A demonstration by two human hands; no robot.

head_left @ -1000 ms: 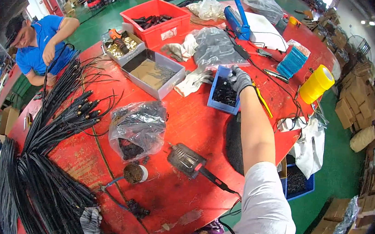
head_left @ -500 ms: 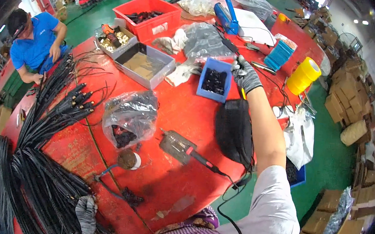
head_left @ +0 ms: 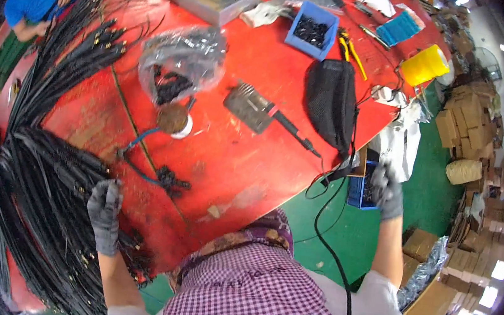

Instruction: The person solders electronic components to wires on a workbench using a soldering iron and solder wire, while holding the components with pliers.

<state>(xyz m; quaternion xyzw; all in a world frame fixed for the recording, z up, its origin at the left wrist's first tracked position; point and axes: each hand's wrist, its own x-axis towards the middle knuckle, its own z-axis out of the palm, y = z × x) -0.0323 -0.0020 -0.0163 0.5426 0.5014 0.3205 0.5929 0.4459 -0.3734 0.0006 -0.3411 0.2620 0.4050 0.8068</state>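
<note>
My left hand, in a grey glove, is beside a large bundle of black cables on the left of the table. Its fingers are curled closed; whatever may be in them is too small to make out. Beyond the table's right edge, my gloved right hand hangs over a blue crate that sits lower down. Motion smears its fingers, so I cannot tell whether it holds anything. Yellow-handled pliers lie on the table next to a small blue bin of black parts.
A soldering iron with a wire guard lies mid-table, its cord running toward me. Around it are a black pouch, a clear bag of dark parts and a round tin. A co-worker in blue stands at the far left.
My right hand has left the small blue bin and the pliers and come back to the crate off the table's right edge. My left hand stays by the cables. The view has tilted down.
</note>
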